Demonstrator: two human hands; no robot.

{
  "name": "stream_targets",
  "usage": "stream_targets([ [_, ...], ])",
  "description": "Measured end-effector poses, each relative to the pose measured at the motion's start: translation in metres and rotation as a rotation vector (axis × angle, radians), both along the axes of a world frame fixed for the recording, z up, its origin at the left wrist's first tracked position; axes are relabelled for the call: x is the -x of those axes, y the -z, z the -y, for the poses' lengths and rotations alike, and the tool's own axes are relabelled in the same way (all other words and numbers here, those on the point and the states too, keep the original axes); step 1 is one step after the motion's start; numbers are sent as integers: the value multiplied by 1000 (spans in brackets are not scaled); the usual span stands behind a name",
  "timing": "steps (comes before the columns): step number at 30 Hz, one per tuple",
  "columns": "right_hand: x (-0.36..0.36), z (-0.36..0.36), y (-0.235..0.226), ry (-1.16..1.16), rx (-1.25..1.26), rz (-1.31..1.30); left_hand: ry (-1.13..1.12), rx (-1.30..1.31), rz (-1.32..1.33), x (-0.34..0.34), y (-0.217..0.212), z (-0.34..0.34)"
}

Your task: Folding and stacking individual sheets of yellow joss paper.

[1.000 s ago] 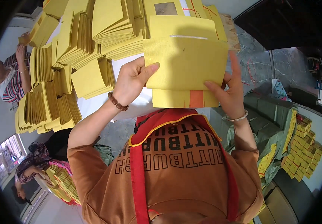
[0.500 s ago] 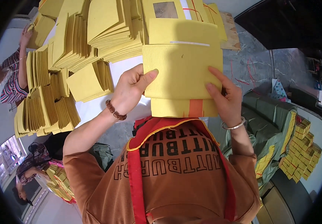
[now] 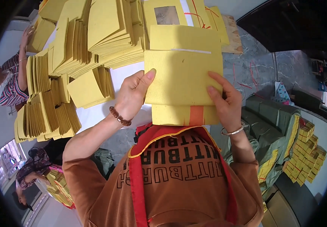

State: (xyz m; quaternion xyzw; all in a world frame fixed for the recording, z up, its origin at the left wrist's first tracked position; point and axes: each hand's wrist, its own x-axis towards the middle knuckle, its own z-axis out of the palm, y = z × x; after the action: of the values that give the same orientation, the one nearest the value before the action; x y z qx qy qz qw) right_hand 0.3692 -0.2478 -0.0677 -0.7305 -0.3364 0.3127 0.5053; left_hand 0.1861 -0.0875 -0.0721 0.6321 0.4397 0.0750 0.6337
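A squarish bundle of ribbed yellow paper lies in front of me between my hands. My left hand grips its left edge, thumb on top and fingers curled underneath. At the right edge, my right hand pinches the bundle, with its thumb and forefinger on the upper face and the other fingers partly hidden. Beneath the bundle, another yellow paper stack with an orange-red band sticks out on my side. A yellow sheet shows beyond the far edge, next to a thin white strip.
Fanned yellow paper stacks crowd the table's left and far side. Red ties cross a bundle at the back. One person works at the far left, another lower left. Green-wrapped bales and piled yellow bundles stand right.
The paper bundle and both hands have shifted slightly toward me and a little left. The grip looks the same.
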Motion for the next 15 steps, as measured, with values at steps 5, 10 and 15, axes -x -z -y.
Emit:
stream_targets([
  [5,-2,-2,4,9,2,47,-29,-20,29,1,-5,-1],
  [10,-4,0,3,0,38,96,48,-1006,175,1,-29,-1],
  [15,-4,-2,11,-2,-81,163,825,-1244,127,-23,-36,31],
])
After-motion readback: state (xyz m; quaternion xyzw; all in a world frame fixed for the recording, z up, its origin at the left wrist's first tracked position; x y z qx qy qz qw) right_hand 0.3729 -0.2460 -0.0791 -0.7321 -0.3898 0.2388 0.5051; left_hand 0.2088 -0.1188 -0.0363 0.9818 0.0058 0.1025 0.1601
